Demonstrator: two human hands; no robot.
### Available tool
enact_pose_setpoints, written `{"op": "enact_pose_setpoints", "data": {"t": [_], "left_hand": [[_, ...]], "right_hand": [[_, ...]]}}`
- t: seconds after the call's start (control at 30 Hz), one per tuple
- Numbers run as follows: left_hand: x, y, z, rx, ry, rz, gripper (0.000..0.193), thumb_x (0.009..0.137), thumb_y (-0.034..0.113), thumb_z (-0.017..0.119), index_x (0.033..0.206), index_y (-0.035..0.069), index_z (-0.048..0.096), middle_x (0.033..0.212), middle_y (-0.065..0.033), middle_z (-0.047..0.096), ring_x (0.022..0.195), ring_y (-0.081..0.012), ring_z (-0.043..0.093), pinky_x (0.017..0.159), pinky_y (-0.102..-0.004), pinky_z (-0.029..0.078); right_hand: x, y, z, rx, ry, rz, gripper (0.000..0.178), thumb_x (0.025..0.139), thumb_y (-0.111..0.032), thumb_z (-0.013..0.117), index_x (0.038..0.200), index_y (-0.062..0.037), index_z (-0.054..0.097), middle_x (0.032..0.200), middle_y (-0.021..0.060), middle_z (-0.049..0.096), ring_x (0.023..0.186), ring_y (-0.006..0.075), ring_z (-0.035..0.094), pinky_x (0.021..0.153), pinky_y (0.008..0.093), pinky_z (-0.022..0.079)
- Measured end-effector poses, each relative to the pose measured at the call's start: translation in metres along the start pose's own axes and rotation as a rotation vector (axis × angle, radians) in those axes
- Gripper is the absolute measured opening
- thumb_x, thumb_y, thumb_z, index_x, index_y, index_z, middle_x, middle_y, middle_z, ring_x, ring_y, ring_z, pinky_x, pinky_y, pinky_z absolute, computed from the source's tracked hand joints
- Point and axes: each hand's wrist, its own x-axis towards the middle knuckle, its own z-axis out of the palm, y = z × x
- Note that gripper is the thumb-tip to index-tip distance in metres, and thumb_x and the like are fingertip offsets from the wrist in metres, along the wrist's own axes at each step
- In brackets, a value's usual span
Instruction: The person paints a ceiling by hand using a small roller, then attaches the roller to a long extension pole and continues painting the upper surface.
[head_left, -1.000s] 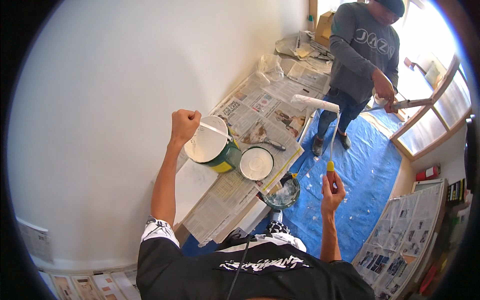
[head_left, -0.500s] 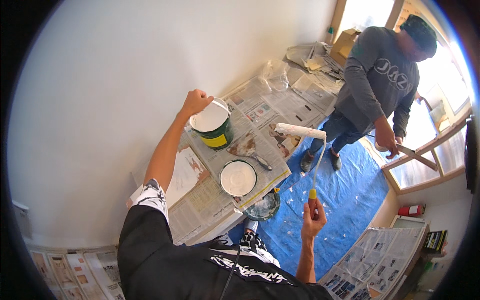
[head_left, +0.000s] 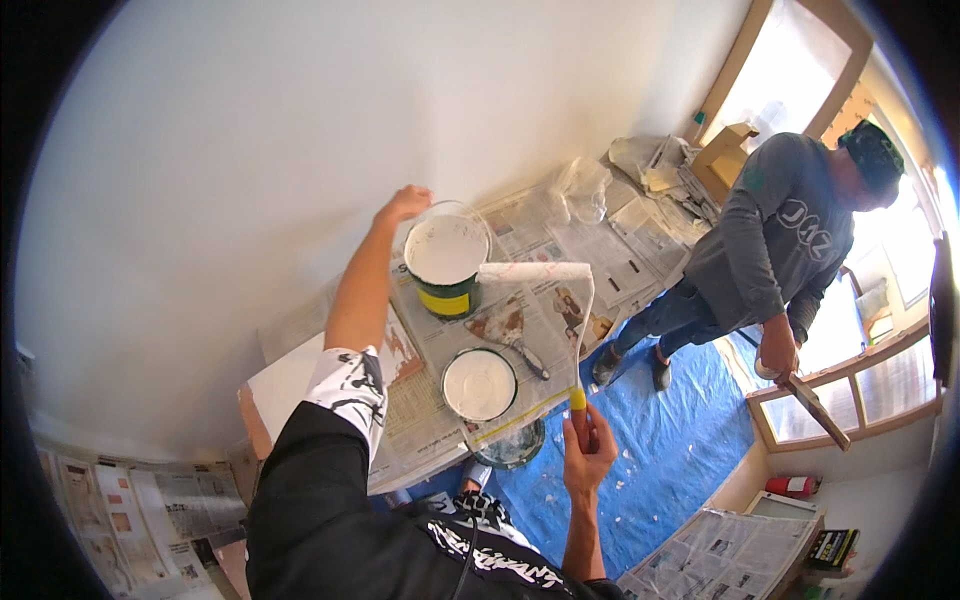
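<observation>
My left hand [head_left: 408, 203] is closed at the upper edge of a dark green bucket [head_left: 447, 303] with a yellow label, its fingers on the thin wire handle. White paint shows inside the bucket. My right hand [head_left: 588, 452] grips the red and yellow handle of a paint roller [head_left: 535, 271]. The roller's white sleeve hangs level, its left end overlapping the bucket's right side in view; whether they touch I cannot tell. Nearer me sits a round dark-rimmed container [head_left: 480, 386] of white paint. Between it and the bucket lies a paint-smeared scraper [head_left: 533, 362].
Newspaper [head_left: 612, 245] covers the work surface along the white wall [head_left: 260, 130]. A dark green tub [head_left: 517, 447] rests lower, on the blue sheet [head_left: 650, 450]. To the right a person [head_left: 770, 240] stands holding a wooden strip [head_left: 818, 408]. A cardboard box [head_left: 722, 155] is behind.
The roller has swung left, from over the blue sheet to beside the bucket. My left hand remains at the bucket's handle. The whole view has shifted, and the person's wooden strip points lower.
</observation>
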Motion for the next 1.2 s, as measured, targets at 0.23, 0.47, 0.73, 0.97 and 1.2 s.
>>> {"op": "enact_pose_setpoints", "data": {"t": [0.23, 0.47, 0.73, 0.97, 1.2], "left_hand": [[-0.207, -0.138, -0.047, -0.089, 0.463, 0.111, 0.031, 0.090, 0.025, 0.066, 0.112, 0.003, 0.069, 0.108, -0.0147, 0.071, 0.105, -0.0277, 0.066, 0.094, -0.0367, 0.049], [-0.555, -0.320, -0.064, -0.213, 0.692, -0.611, 0.009, 0.083, 0.001, 0.063, 0.091, 0.001, 0.068, 0.083, -0.0103, 0.068, 0.079, -0.0205, 0.064, 0.074, -0.0325, 0.050], [-0.754, -0.305, -0.021, -0.087, 0.625, -0.906, 0.006, 0.080, 0.001, 0.068, 0.086, 0.001, 0.069, 0.078, -0.0070, 0.067, 0.076, -0.0167, 0.063, 0.073, -0.0317, 0.051], [-0.848, -0.345, 0.064, -0.409, 0.561, -1.078, 0.010, 0.079, 0.001, 0.069, 0.089, -0.001, 0.069, 0.085, -0.0079, 0.067, 0.079, -0.0195, 0.063, 0.073, -0.0341, 0.051], [-0.871, -0.358, 0.075, -0.481, 0.588, -1.046, 0.008, 0.077, 0.002, 0.059, 0.079, 0.003, 0.067, 0.069, -0.0054, 0.060, 0.060, -0.0149, 0.057, 0.051, -0.0297, 0.043]], "right_hand": [[0.056, -0.039, 0.053, -0.362, -0.085, -0.321, 0.037, 0.082, -0.001, 0.071, 0.119, -0.0034, 0.065, 0.079, 0.0109, 0.060, 0.062, 0.0204, 0.057, 0.055, 0.0341, 0.045], [0.107, -0.060, 0.110, -0.594, -0.261, -0.510, 0.029, 0.087, -0.010, 0.067, 0.116, -0.0081, 0.067, 0.076, 0.0150, 0.057, 0.064, 0.0328, 0.060, 0.060, 0.0442, 0.047], [0.142, -0.055, 0.157, -0.590, -0.459, -0.555, 0.013, 0.082, -0.008, 0.059, 0.091, 0.0005, 0.065, 0.078, 0.0272, 0.064, 0.075, 0.0458, 0.063, 0.069, 0.0529, 0.049], [0.173, -0.052, 0.196, -0.694, -0.552, -0.545, 0.019, 0.077, -0.013, 0.061, 0.075, 0.0041, 0.068, 0.074, 0.0264, 0.065, 0.070, 0.0424, 0.065, 0.067, 0.0479, 0.052], [0.213, -0.059, 0.208, -0.854, -0.829, -0.186, 0.026, 0.076, -0.020, 0.065, 0.079, 0.0050, 0.072, 0.058, 0.0178, 0.064, 0.048, 0.0238, 0.063, 0.048, 0.0367, 0.051]]}}
